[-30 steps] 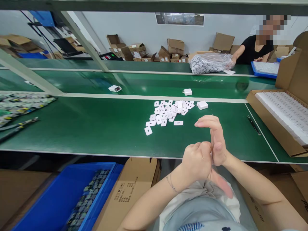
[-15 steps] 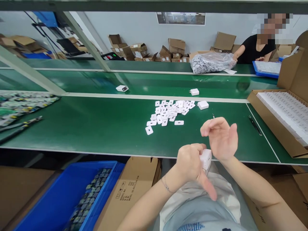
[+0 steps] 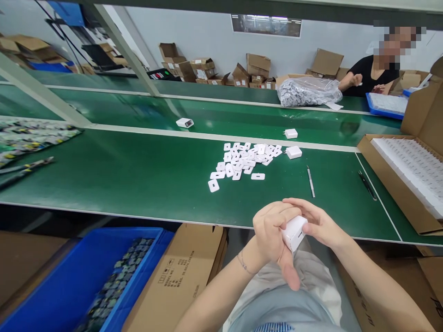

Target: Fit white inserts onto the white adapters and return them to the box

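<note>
A white charger (image 3: pixel 293 234) with a small slot in its end face is held over my lap, just off the table's front edge. My left hand (image 3: pixel 272 228) is closed round it from the left, thumb pointing down. On the other side my right hand (image 3: pixel 322 224) grips the charger too, its thumb on the near edge and its fingers behind, partly hidden. Farther up lies a loose pile of white charger end plates (image 3: pixel 244 159). A pen-like craft knife (image 3: pixel 310 181) rests beyond my right hand.
More white chargers (image 3: pixel 294 152) lie near the pile and on the raised ledge. Tweezers (image 3: pixel 367 185) and a carton of white parts (image 3: pixel 394 184) are at right, pliers (image 3: pixel 26 173) at left. A blue bin (image 3: pixel 65 281) stands below. Across the line, a person (image 3: pixel 370 76) works beside a plastic bag (image 3: pixel 308 91).
My right hand, open and apart from the charger before, has come down and left onto it. The charger has tilted in my left hand. The person opposite has lifted a hand off the bag.
</note>
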The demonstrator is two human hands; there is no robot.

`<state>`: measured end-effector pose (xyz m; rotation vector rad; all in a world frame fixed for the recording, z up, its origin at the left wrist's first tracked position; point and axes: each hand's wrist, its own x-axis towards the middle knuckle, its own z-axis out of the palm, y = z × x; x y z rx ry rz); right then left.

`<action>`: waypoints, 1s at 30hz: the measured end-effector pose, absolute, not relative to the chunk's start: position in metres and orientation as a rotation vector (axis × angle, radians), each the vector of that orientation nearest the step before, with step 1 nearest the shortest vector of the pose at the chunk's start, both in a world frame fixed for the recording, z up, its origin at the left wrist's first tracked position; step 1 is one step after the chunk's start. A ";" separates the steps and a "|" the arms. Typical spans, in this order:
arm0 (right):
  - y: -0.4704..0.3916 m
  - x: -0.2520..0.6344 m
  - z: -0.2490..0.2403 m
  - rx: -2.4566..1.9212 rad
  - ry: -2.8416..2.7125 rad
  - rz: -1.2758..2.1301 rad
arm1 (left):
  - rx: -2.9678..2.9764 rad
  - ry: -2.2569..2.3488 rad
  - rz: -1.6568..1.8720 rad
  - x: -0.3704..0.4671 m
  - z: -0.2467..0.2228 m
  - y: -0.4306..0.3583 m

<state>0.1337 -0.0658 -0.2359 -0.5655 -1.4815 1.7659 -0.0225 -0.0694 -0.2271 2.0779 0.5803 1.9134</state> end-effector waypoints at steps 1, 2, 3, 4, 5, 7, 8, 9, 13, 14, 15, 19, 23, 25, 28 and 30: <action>-0.066 0.133 -0.236 -0.561 -1.459 1.745 | 2.151 0.615 1.961 -0.024 -0.227 -0.069; -0.066 0.133 -0.235 -0.568 -1.439 1.707 | 2.210 0.670 2.005 -0.025 -0.227 -0.068; -0.066 0.132 -0.234 -0.587 -1.421 1.654 | 2.248 0.739 2.038 -0.026 -0.228 -0.067; -0.067 0.132 -0.234 -0.611 -1.403 1.580 | 2.256 0.823 2.040 -0.027 -0.228 -0.067; -0.068 0.132 -0.233 -0.635 -1.381 1.488 | 2.228 0.906 1.995 -0.028 -0.228 -0.068; -0.069 0.131 -0.231 -0.660 -1.339 1.300 | 2.072 0.999 1.784 -0.029 -0.227 -0.073; -0.070 0.130 -0.230 -0.655 -1.328 1.221 | 1.960 0.988 1.680 -0.028 -0.226 -0.076; -0.071 0.129 -0.229 -0.646 -1.329 1.157 | 1.846 0.949 1.609 -0.027 -0.224 -0.079; -0.076 0.127 -0.225 -0.625 -1.387 0.978 | 1.554 0.749 1.596 -0.022 -0.216 -0.089; -0.078 0.126 -0.224 -0.626 -1.399 0.941 | 1.527 0.719 1.609 -0.021 -0.214 -0.090; -0.079 0.126 -0.223 -0.627 -1.412 0.910 | 1.512 0.697 1.619 -0.021 -0.213 -0.090; -0.086 0.127 -0.221 -0.621 -1.481 0.837 | 1.560 0.642 1.686 -0.022 -0.213 -0.090; -0.090 0.126 -0.220 -0.661 -1.508 0.763 | 1.595 0.615 1.702 -0.022 -0.216 -0.090; -0.090 0.124 -0.218 -0.668 -1.507 0.723 | 1.582 0.613 1.692 -0.022 -0.216 -0.091; -0.089 0.121 -0.215 -0.606 -1.514 0.721 | 1.558 0.631 1.671 -0.021 -0.216 -0.092; -0.087 0.121 -0.213 -0.563 -1.509 0.741 | 1.544 0.644 1.676 -0.020 -0.217 -0.093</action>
